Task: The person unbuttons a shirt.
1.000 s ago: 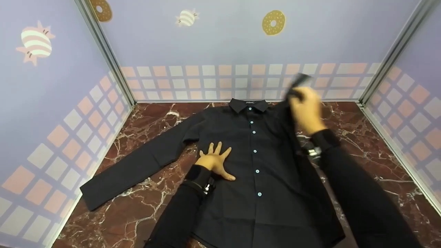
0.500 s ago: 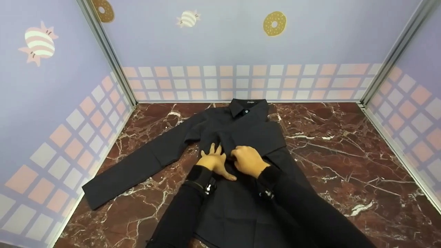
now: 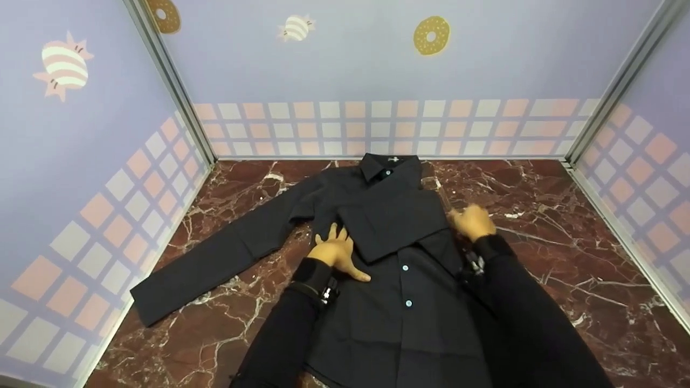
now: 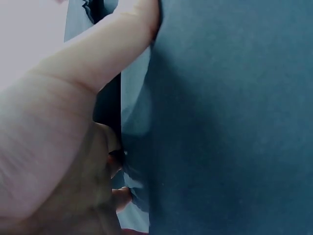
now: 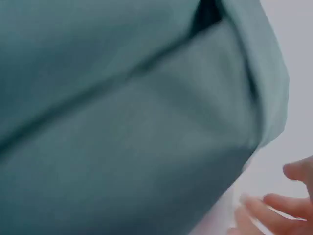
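Note:
A black long-sleeved shirt (image 3: 361, 318) with pale buttons lies front up, its collar (image 3: 372, 167) at the far side. One sleeve (image 3: 215, 253) stretches out to the left. The other sleeve (image 3: 396, 215) is folded across the chest, covering some of the buttons. My left hand (image 3: 335, 253) rests on the shirt front with fingers spread, fingertips right at the folded sleeve's cuff end. Just off the shirt's right side is my right hand (image 3: 474, 222), holding nothing. The right wrist view shows its loosely bent fingers (image 5: 274, 215) apart from the cloth.
Beneath the shirt is a dark red marbled tabletop (image 3: 550, 242). Lilac panels with pink and white checks stand on three sides, the back wall (image 3: 345, 70) close behind the collar. Metal posts (image 3: 178, 91) mark the corners.
My right hand carried the right sleeve leftward across the chest, let go of it, then moved back to the right. The left hand stayed in place on the shirt.

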Action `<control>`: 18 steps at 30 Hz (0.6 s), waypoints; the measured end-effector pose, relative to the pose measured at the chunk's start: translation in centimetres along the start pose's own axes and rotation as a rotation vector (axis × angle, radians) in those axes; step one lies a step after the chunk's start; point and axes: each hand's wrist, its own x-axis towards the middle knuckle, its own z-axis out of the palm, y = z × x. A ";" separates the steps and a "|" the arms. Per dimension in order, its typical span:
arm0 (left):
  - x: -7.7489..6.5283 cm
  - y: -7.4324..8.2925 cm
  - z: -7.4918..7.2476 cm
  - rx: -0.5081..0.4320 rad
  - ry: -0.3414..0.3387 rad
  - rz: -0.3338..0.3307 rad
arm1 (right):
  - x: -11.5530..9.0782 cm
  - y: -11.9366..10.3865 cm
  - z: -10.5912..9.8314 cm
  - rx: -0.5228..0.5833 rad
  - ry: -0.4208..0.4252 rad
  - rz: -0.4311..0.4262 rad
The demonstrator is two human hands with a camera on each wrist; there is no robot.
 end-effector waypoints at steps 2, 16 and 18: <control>0.2 0.0 -0.3 0.010 -0.003 -0.001 | 0.2 1.0 -0.1 0.033 -0.132 0.019; 0.3 0.1 0.2 0.025 0.037 0.016 | -2.6 -8.5 2.4 0.016 0.343 -0.523; 0.3 0.0 0.2 0.043 0.047 0.018 | -4.2 -10.6 3.6 -0.105 0.316 -0.670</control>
